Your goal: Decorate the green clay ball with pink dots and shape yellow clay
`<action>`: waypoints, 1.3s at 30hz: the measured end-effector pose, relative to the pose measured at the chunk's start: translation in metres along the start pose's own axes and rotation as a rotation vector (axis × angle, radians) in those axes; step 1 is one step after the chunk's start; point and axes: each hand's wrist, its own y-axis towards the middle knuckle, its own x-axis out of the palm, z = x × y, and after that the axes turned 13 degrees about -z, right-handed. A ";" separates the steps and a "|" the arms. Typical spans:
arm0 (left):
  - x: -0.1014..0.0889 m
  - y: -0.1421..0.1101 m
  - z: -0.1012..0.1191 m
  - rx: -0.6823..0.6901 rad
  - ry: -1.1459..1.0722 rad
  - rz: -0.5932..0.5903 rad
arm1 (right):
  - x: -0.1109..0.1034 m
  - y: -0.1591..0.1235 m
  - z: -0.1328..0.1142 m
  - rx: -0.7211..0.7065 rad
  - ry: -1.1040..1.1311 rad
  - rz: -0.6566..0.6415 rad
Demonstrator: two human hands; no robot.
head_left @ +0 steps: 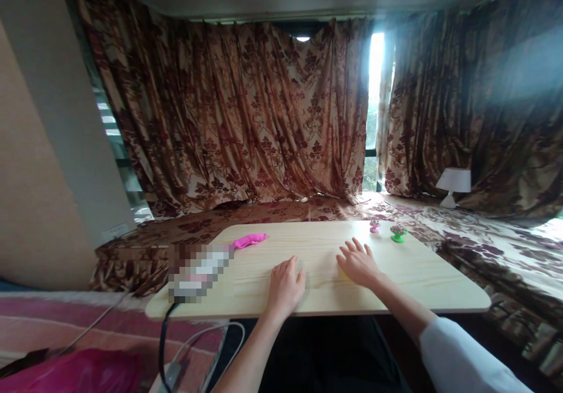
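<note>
A green, mushroom-shaped toy [398, 234] and a smaller pink toy [374, 226] stand at the far right of a pale wooden bench [321, 270], beyond the right hand [357, 262], empty with fingers spread. The left hand [287, 284], also empty, is loosely bent. Relaxed, low palms probably give the steadiest control. A wall panel's [116, 231] writing is too small to read.

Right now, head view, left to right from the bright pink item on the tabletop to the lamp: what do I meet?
Bright pink item → left hand → right hand → green piece with pink dots → lamp with white shade
</note>
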 end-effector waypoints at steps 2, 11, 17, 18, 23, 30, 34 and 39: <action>0.000 -0.001 0.001 -0.006 0.000 0.000 | 0.007 -0.027 0.015 -0.032 0.003 0.006; -0.001 0.001 0.001 -0.017 0.017 -0.027 | 0.006 -0.034 -0.062 -0.219 -0.009 0.060; 0.000 0.001 0.000 0.002 -0.001 -0.007 | -0.009 0.027 -0.028 0.024 0.026 -0.077; 0.000 0.001 0.000 0.003 -0.004 -0.001 | -0.009 0.024 -0.015 0.030 0.023 -0.090; 0.001 -0.001 0.000 0.004 -0.001 0.017 | 0.007 -0.045 0.016 -0.068 -0.001 -0.047; 0.001 -0.001 0.001 0.006 0.003 0.002 | 0.011 -0.053 -0.057 -0.327 0.000 0.033; 0.002 0.001 -0.001 0.016 0.004 -0.006 | -0.005 0.014 -0.060 -0.066 0.041 -0.047; 0.003 0.001 -0.002 0.028 -0.004 0.021 | -0.005 0.013 -0.010 0.033 0.036 -0.106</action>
